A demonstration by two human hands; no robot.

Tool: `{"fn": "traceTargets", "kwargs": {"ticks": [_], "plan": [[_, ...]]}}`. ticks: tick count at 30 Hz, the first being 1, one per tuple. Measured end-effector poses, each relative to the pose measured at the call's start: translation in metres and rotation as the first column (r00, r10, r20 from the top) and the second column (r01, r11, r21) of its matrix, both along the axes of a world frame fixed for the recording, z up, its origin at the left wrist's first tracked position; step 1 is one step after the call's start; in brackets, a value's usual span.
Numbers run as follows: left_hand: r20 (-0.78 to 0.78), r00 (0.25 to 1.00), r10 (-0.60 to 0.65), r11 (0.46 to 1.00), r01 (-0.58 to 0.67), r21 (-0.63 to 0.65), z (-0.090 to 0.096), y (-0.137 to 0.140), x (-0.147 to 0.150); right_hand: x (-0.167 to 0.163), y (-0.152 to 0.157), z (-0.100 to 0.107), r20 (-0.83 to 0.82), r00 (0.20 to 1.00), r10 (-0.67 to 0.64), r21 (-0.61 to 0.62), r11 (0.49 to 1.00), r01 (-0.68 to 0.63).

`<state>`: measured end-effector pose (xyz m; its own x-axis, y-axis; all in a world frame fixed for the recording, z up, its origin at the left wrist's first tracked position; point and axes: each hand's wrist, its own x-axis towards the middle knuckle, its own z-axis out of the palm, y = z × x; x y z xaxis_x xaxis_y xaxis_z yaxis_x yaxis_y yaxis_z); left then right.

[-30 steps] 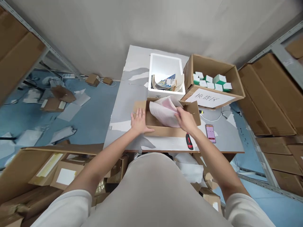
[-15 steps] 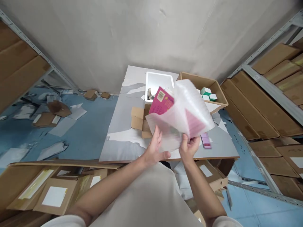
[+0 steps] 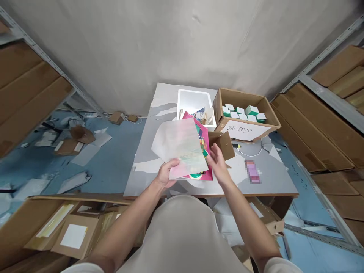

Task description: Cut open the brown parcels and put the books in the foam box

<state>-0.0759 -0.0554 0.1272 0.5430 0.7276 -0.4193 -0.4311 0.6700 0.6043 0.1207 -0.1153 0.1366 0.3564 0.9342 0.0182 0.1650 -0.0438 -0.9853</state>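
A pink book [image 3: 205, 136] with a colourful cover lies tilted over the table, its left part covered by a translucent white foam sheet [image 3: 179, 142]. My left hand [image 3: 167, 173] is closed on the lower left corner of the foam sheet, thumb on top; its fingers beneath are hidden. At the book's right edge is my right hand [image 3: 218, 163], fingers stretched out and apart; I cannot tell whether it touches the book. Behind the right hand stands an open small cardboard box [image 3: 224, 145], partly hidden by the book.
A white bin [image 3: 195, 94] with papers stands at the back of the table [image 3: 145, 148]. Beside it, a labelled cardboard box [image 3: 247, 131] holds several green-and-white small boxes [image 3: 251, 110]. A marker [image 3: 236, 146] lies near a pixelated pink item [image 3: 253, 172]. Shelves with cartons flank both sides.
The foam sheet and book have come down lower, and the book now shows its colourful side instead of the barcode side. My right hand has let go and opened; my left has closed on the sheet.
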Motion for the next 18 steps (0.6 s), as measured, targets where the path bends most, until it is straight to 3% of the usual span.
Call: {"fn": "traceTargets", "kwargs": {"ticks": [3,6,8,9,10,11,12,14,16,18], "plan": [[-0.034,0.996,0.082,0.995,-0.08,0.055,0.002,0.003,-0.008,0.009,0.014,0.005,-0.379,0.923,0.067,-0.145,0.981,-0.131],[-0.156,0.944,0.289,0.948,-0.261,0.18,-0.005,0.015,-0.026,0.013,0.024,0.017,-0.435,0.89,0.135,-0.051,0.983,-0.175],[-0.284,0.83,0.48,0.862,-0.388,0.325,-0.019,0.026,-0.051,0.019,0.03,0.026,-0.37,0.92,0.132,0.044,0.991,-0.125],[-0.37,0.73,0.575,0.804,-0.42,0.421,-0.029,0.032,-0.068,0.024,0.033,0.03,-0.319,0.94,0.121,0.091,0.991,-0.097],[-0.466,0.583,0.666,0.737,-0.417,0.533,-0.04,0.037,-0.086,0.031,0.035,0.033,-0.259,0.96,0.104,0.137,0.988,-0.07],[-0.57,0.405,0.715,0.696,-0.337,0.634,-0.052,0.041,-0.105,0.039,0.036,0.036,-0.195,0.977,0.084,0.174,0.984,-0.05],[-0.683,0.264,0.681,0.729,-0.163,0.664,-0.065,0.043,-0.122,0.048,0.037,0.038,-0.133,0.99,0.057,0.204,0.979,-0.029],[-0.855,0.025,0.518,0.836,0.198,0.512,-0.091,0.041,-0.145,0.063,0.039,0.039,-0.036,0.999,0.002,0.242,0.97,0.006],[-0.943,-0.122,0.308,0.871,0.435,0.228,-0.115,0.033,-0.148,0.075,0.041,0.039,0.03,0.999,-0.03,0.258,0.966,0.022],[-0.973,-0.165,0.163,0.845,0.531,0.052,-0.132,0.025,-0.137,0.083,0.042,0.039,0.1,0.994,-0.035,0.27,0.963,0.007]]}}
